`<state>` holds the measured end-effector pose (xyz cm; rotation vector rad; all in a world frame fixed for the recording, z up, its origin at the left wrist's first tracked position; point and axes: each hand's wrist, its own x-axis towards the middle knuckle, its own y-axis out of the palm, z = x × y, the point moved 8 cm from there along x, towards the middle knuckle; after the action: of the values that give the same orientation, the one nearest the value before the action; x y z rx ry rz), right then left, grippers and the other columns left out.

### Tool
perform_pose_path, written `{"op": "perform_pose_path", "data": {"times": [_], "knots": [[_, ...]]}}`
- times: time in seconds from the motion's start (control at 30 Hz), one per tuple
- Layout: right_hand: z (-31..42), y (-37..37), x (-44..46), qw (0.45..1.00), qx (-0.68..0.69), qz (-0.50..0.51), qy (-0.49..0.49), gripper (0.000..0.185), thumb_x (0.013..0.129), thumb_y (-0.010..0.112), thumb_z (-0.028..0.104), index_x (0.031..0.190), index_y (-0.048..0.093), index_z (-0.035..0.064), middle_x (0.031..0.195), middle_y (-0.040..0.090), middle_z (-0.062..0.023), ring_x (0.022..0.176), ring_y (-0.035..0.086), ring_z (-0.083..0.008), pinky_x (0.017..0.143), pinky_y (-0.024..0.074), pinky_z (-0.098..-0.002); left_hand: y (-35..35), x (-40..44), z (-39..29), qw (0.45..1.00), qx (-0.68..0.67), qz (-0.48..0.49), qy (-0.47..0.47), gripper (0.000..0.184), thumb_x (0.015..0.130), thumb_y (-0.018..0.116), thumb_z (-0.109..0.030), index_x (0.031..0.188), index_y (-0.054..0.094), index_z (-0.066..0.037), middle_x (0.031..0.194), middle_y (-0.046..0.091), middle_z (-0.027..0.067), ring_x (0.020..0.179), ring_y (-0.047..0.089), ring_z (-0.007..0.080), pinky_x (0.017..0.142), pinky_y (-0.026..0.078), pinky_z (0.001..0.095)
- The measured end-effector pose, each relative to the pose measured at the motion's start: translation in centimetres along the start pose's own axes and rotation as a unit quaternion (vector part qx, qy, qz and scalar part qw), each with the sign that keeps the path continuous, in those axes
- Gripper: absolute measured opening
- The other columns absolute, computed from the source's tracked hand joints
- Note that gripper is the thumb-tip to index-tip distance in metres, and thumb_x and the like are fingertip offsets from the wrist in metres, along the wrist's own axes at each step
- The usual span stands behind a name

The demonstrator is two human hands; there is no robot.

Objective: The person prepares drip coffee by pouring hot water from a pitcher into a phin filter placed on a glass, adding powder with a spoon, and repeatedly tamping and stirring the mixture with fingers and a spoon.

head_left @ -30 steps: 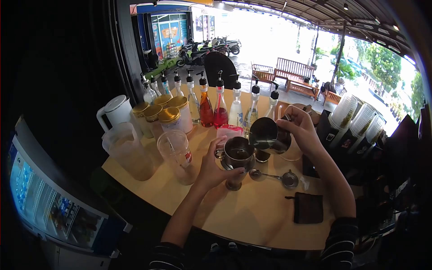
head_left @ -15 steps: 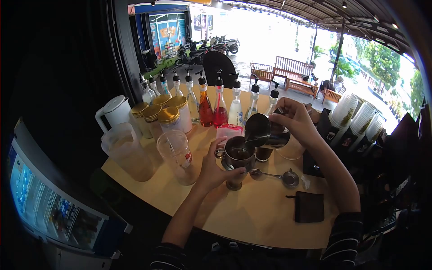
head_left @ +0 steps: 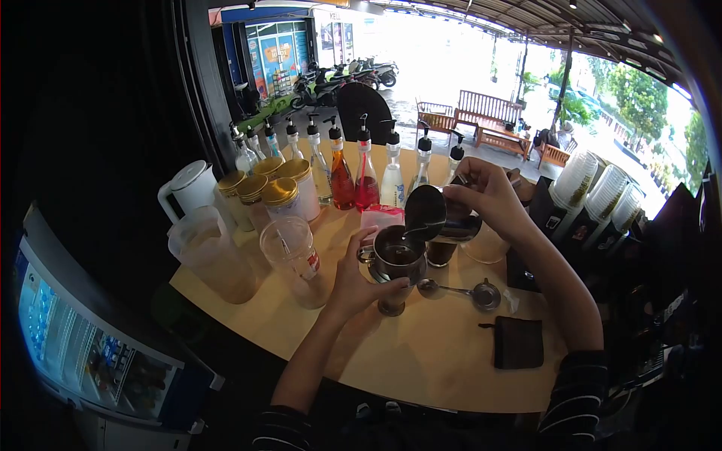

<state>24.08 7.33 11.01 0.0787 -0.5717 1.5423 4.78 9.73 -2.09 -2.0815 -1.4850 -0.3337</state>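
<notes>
My left hand (head_left: 355, 282) is closed round a metal drip coffee filter (head_left: 397, 263) with a small side handle, thumb in front and fingers behind. The filter sits on top of a glass (head_left: 391, 302), and dark content shows inside. Above its right rim, my right hand (head_left: 489, 197) grips a metal pitcher (head_left: 427, 214) by its back, tilted with the mouth toward the filter. A thin stream at the lip is hard to make out. Behind the pitcher stands another glass (head_left: 439, 255) with dark content. A spoon (head_left: 430, 287) and a round metal filter part (head_left: 485, 296) lie close by.
Pump bottles (head_left: 366, 169) line the table's back. Gold-lidded jars (head_left: 280, 194), a white jug (head_left: 195, 184), a clear pitcher (head_left: 207, 255) and a plastic cup (head_left: 289, 259) stand left. Stacked cups (head_left: 575, 180) are at right. A dark pouch (head_left: 518, 343) lies near the front.
The pitcher has tipped slightly further and shifted a little left over the filter, with my right hand moving along. My left hand stays in place on the filter.
</notes>
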Motion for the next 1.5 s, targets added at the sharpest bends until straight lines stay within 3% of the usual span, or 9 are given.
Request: {"op": "perform_pose_path", "data": {"times": [0.2, 0.27, 0.5, 0.57, 0.8, 1.07, 1.4, 1.5], "knots": [[0.1, 0.2, 0.1, 1.000, 0.011, 0.004, 0.004, 0.012, 0.085, 0.065, 0.004, 0.088, 0.054, -0.0003, 0.076, 0.065, -0.0037, 0.070, 0.061, -0.0038, 0.059, 0.0491, -0.0187, 0.0, 0.1, 0.1, 1.000, -0.001, -0.002, 0.005, 0.098, 0.052, 0.092, -0.032, 0.133, 0.041, -0.009, 0.122, 0.056, 0.0119, 0.115, 0.053, 0.0253, 0.098, 0.043, 0.0392], [0.4, 0.3, -0.1, 1.000, -0.008, 0.002, 0.029, 0.022, 0.086, 0.066, 0.002, 0.080, 0.045, 0.0051, 0.075, 0.052, 0.0033, 0.071, 0.052, 0.0003, 0.060, 0.0464, -0.0174, 0.0, 0.1, 0.1, 1.000, -0.002, -0.002, 0.005, 0.098, 0.052, 0.092, -0.032, 0.133, 0.041, -0.009, 0.121, 0.056, 0.0118, 0.115, 0.053, 0.0253, 0.098, 0.043, 0.0392], [0.0, 0.2, 0.2, 1.000, -0.001, 0.001, 0.021, 0.024, 0.086, 0.066, 0.002, 0.079, 0.043, 0.0056, 0.074, 0.053, 0.0030, 0.070, 0.052, 0.0004, 0.059, 0.0457, -0.0171, 0.0, 0.0, -0.1, 1.000, 0.005, -0.004, 0.004, 0.098, 0.052, 0.092, -0.033, 0.132, 0.041, -0.009, 0.122, 0.056, 0.0117, 0.115, 0.053, 0.0256, 0.098, 0.042, 0.0397], [0.1, 0.0, 0.4, 1.000, -0.020, 0.000, -0.004, 0.018, 0.085, 0.066, 0.005, 0.081, 0.049, 0.0019, 0.071, 0.063, -0.0032, 0.068, 0.062, -0.0043, 0.058, 0.0496, -0.0191, 0.0, 0.0, -0.1, 1.000, 0.006, -0.003, 0.000, 0.097, 0.052, 0.092, -0.032, 0.132, 0.041, -0.009, 0.123, 0.055, 0.0117, 0.116, 0.052, 0.0256, 0.098, 0.042, 0.0397], [0.5, 0.4, 0.7, 1.000, -0.012, -0.003, -0.005, 0.017, 0.085, 0.066, 0.005, 0.082, 0.050, 0.0011, 0.070, 0.063, -0.0034, 0.066, 0.062, -0.0049, 0.057, 0.0497, -0.0194, 0.0, 0.0, -0.1, 1.000, -0.003, -0.004, 0.010, 0.097, 0.053, 0.091, -0.031, 0.132, 0.041, -0.009, 0.123, 0.055, 0.0118, 0.115, 0.052, 0.0251, 0.099, 0.042, 0.0395], [-0.3, -0.3, 1.3, 0.999, -0.036, -0.024, -0.033, 0.018, 0.083, 0.067, 0.006, 0.080, 0.050, 0.0008, 0.068, 0.061, -0.0026, 0.062, 0.056, -0.0023, 0.051, 0.0429, -0.0189, 0.0, 0.0, -0.2, 1.000, -0.002, -0.003, 0.005, 0.095, 0.053, 0.091, -0.029, 0.132, 0.041, -0.009, 0.119, 0.057, 0.0113, 0.114, 0.054, 0.0238, 0.098, 0.042, 0.0386], [0.5, -1.1, -0.4, 0.997, -0.057, -0.037, -0.040, 0.019, 0.083, 0.067, 0.007, 0.079, 0.049, 0.0021, 0.069, 0.058, -0.0002, 0.060, 0.051, -0.0007, 0.051, 0.0420, -0.0189, 0.0, 0.0, 0.0, 1.000, 0.010, -0.004, 0.006, 0.095, 0.053, 0.091, -0.030, 0.131, 0.041, -0.008, 0.119, 0.058, 0.0128, 0.114, 0.055, 0.0249, 0.098, 0.043, 0.0392], [-0.7, -1.9, -1.1, 0.999, -0.028, -0.036, 0.006, 0.017, 0.086, 0.066, 0.003, 0.082, 0.049, 0.0043, 0.072, 0.055, 0.0028, 0.062, 0.051, -0.0007, 0.054, 0.0409, -0.0173, 0.1, 0.0, 0.2, 1.000, 0.008, -0.004, 0.009, 0.096, 0.053, 0.091, -0.032, 0.131, 0.041, -0.007, 0.119, 0.058, 0.0146, 0.114, 0.055, 0.0265, 0.098, 0.043, 0.0399]]}}
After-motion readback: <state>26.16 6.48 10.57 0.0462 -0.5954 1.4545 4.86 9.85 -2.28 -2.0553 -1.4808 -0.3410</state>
